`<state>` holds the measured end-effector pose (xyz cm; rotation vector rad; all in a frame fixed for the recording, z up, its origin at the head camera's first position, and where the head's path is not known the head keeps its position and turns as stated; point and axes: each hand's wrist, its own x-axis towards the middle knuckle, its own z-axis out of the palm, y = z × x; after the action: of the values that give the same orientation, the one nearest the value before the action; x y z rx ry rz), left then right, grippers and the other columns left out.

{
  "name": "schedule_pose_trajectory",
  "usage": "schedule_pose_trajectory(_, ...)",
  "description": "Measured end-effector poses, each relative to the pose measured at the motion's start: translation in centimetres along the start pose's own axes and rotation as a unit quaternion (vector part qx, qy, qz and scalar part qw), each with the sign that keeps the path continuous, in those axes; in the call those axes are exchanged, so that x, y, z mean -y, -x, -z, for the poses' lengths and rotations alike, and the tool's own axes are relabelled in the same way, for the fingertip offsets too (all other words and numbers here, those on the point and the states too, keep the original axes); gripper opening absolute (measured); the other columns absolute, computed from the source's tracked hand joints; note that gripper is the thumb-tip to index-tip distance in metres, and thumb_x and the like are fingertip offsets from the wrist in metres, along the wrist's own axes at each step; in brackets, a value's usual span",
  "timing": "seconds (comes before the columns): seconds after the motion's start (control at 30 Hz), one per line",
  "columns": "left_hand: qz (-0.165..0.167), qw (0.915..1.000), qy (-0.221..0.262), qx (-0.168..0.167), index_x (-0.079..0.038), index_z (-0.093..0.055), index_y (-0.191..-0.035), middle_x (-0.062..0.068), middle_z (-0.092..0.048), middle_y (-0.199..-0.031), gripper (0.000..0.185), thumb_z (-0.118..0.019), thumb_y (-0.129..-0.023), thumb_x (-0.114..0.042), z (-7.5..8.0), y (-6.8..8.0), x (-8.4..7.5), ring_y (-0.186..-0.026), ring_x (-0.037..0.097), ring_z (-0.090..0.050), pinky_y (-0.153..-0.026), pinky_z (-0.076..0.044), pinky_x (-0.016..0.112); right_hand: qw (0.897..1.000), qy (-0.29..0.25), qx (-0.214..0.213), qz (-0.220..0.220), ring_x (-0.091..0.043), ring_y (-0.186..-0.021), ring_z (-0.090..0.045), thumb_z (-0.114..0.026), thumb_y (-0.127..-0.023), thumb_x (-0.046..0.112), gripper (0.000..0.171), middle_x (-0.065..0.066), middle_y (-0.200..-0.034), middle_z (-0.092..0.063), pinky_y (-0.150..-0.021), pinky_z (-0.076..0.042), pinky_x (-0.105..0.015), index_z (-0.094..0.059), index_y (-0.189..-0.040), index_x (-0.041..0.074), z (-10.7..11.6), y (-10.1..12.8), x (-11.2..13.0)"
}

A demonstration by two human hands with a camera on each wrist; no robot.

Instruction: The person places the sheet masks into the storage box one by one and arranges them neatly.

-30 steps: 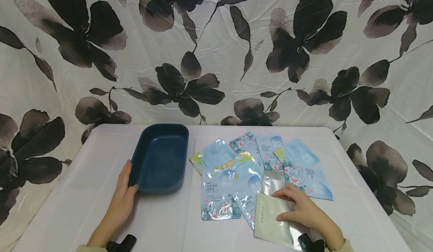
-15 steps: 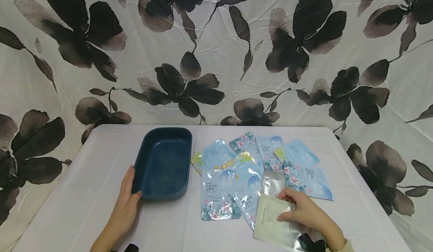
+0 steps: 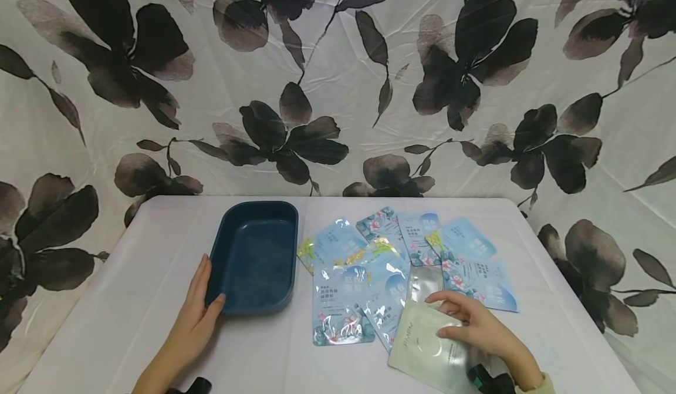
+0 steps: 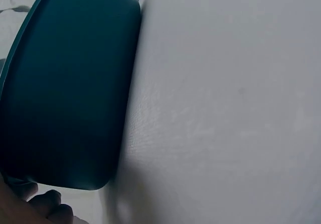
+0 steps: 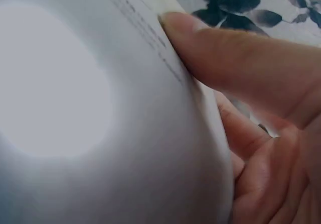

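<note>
A deep dark-blue tray (image 3: 253, 253) stands on the white table at the left. My left hand (image 3: 190, 320) rests against its near left corner, fingers extended along the side wall and thumb at the front; in the left wrist view the tray's outer wall (image 4: 70, 88) fills the left part. My right hand (image 3: 477, 326) pinches a pale green sachet (image 3: 419, 347) marked PMPM by its right edge. Close up, the thumb (image 5: 230, 58) presses on the sachet's face (image 5: 150, 148), with the other fingers behind it. A silver sachet (image 3: 424, 282) lies partly hidden beyond it.
Several light-blue flowered sachets (image 3: 343, 306) lie overlapping right of the tray, some farther back (image 3: 477, 282) beyond my right hand. A white cloth covers the table (image 3: 285, 359). A floral curtain (image 3: 343, 59) hangs behind its far edge.
The tray has shifted slightly right and nearer, my left hand moving with it. The green sachet has turned a little in my right hand, its near left corner swinging left.
</note>
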<state>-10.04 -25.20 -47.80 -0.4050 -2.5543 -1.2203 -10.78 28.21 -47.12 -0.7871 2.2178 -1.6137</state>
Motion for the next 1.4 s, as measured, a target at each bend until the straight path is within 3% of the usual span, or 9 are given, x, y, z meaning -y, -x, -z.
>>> schedule_pose_trajectory(0.07,-0.001,1.0000,-0.001,0.005,-0.002,-0.007,-0.159,0.011,-0.001,-0.166,0.072,-0.051,-0.101,-0.006,0.1,-0.2,0.2,-0.150,0.031,-0.003,-0.108,-0.003,0.009,1.000,-0.007,-0.007,0.023,-0.017,-0.095,-0.069,-0.069,-0.089,-0.003,0.042,-0.015,-0.113,-0.069,-0.072,-0.057,-0.030,-0.058,-0.129,-0.003,0.0,0.1,0.1)
schedule_pose_trajectory(0.17,-0.005,0.9999,0.001,0.009,-0.003,-0.008,-0.159,0.011,-0.001,-0.166,0.073,-0.052,-0.101,-0.006,0.1,-0.4,0.4,-0.151,0.029,-0.003,-0.108,-0.004,0.009,0.998,-0.012,-0.029,0.053,-0.013,-0.106,-0.065,-0.066,-0.089,-0.008,0.033,-0.013,-0.119,-0.068,-0.085,-0.055,-0.026,-0.066,-0.122,-0.003,0.1,0.2,0.1)
schedule_pose_trajectory(0.3,-0.009,0.9999,0.001,0.009,-0.004,-0.008,-0.159,0.009,-0.001,-0.166,0.074,-0.053,-0.101,-0.006,0.2,-0.6,0.6,-0.151,0.026,-0.003,-0.109,-0.004,0.009,0.995,-0.052,-0.058,0.059,-0.011,-0.117,-0.060,-0.062,-0.091,-0.012,0.029,-0.007,-0.119,-0.070,-0.091,-0.052,-0.023,-0.067,-0.119,-0.007,0.2,0.1,0.3)
schedule_pose_trajectory(0.47,-0.015,0.9996,-0.017,0.016,-0.004,-0.009,-0.159,0.009,-0.002,-0.166,0.076,-0.056,-0.099,-0.008,0.4,-0.9,0.9,-0.151,0.027,-0.004,-0.110,-0.004,0.010,0.984,-0.135,-0.094,0.066,-0.013,-0.109,-0.065,-0.053,-0.093,-0.017,0.031,-0.002,-0.126,-0.066,-0.081,-0.057,-0.027,-0.062,-0.122,-0.013,0.4,-0.4,0.7)
schedule_pose_trajectory(0.63,-0.035,0.9972,-0.056,0.035,-0.005,-0.010,-0.159,0.008,-0.002,-0.166,0.082,-0.062,-0.097,-0.011,0.8,-1.3,1.2,-0.151,0.033,-0.004,-0.112,-0.002,0.013,0.971,-0.199,-0.128,0.035,-0.014,-0.102,-0.068,-0.050,-0.096,-0.014,0.037,0.002,-0.133,-0.062,-0.082,-0.057,-0.027,-0.060,-0.131,-0.007,0.2,-0.6,1.1)
schedule_pose_trajectory(0.83,-0.070,0.9913,-0.099,0.052,0.000,-0.013,-0.158,0.011,-0.002,-0.166,0.090,-0.072,-0.090,-0.016,1.6,-2.0,1.7,-0.152,0.029,0.002,-0.120,-0.003,0.031,0.954,-0.251,-0.162,0.022,-0.014,-0.118,-0.061,-0.046,-0.096,-0.015,0.043,0.004,-0.141,-0.056,-0.091,-0.053,-0.025,-0.052,-0.138,-0.008,0.2,-1.3,1.6)
schedule_pose_trajectory(1.13,-0.043,0.9915,-0.073,0.099,-0.008,-0.006,-0.160,0.006,0.004,-0.167,0.108,-0.080,-0.084,-0.027,2.1,-3.0,2.9,-0.151,0.037,0.002,-0.118,-0.005,0.060,0.946,-0.253,-0.200,0.036,-0.010,-0.133,-0.047,-0.046,-0.095,-0.015,0.056,0.003,-0.154,-0.038,-0.090,-0.049,-0.016,-0.034,-0.149,-0.008,-0.2,-2.8,2.8)
schedule_pose_trajectory(1.23,-0.046,0.9933,-0.051,0.093,-0.009,-0.007,-0.160,0.006,0.003,-0.167,0.107,-0.080,-0.083,-0.024,1.9,-2.9,3.2,-0.151,0.035,0.002,-0.118,-0.005,0.060,0.941,-0.260,-0.208,0.051,-0.012,-0.135,-0.045,-0.046,-0.095,-0.016,0.059,-0.002,-0.157,-0.033,-0.089,-0.048,-0.016,-0.030,-0.151,-0.008,-0.4,-3.4,3.3)
schedule_pose_trajectory(1.4,-0.066,0.9938,-0.054,0.072,-0.008,-0.011,-0.160,0.007,-0.001,-0.167,0.104,-0.080,-0.082,-0.018,1.7,-2.6,3.4,-0.152,0.032,-0.001,-0.121,-0.002,0.031,0.936,-0.266,-0.223,0.049,-0.012,-0.135,-0.044,-0.049,-0.094,-0.015,0.063,-0.011,-0.161,-0.026,-0.097,-0.046,-0.019,-0.028,-0.152,-0.007,-0.7,-4.8,4.1)
